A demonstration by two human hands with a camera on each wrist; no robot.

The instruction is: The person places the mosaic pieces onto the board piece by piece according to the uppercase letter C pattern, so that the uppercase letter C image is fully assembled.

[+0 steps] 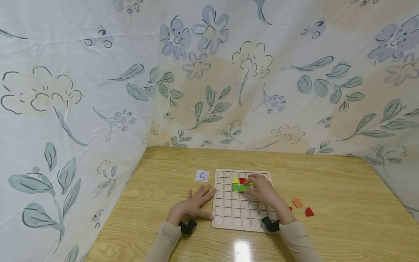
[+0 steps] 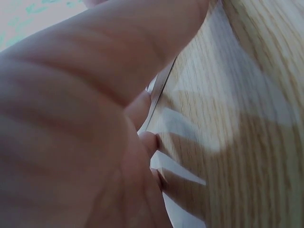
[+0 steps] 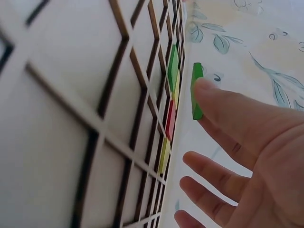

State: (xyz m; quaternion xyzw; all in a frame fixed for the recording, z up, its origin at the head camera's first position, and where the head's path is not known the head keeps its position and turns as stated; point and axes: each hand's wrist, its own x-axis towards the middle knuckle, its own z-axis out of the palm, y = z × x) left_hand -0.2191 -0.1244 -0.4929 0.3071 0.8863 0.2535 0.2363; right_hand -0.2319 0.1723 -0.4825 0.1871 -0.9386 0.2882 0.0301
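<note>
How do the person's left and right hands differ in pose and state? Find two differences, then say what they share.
The left hand lies at the left edge of the grid board, fingers spread; the right hand is above the board.
The left hand holds nothing; the right hand pinches a green tile.
Both extend from beige sleeves.

You pinch a flat green tile (image 3: 197, 97) between the thumb and fingers of your right hand (image 1: 260, 189), just clear of the pale wooden grid board (image 1: 227, 221) and roughly parallel to its face. The board lies flat, its left edge touched by your spread left hand (image 1: 195, 203). In its upper cells sit a yellow piece (image 1: 235, 181) with one rounded corner, a red tile (image 1: 242, 180) beside it, another yellow piece (image 1: 251, 183) partly hidden by your fingers, and a second green tile (image 1: 235, 187) below the first yellow.
</note>
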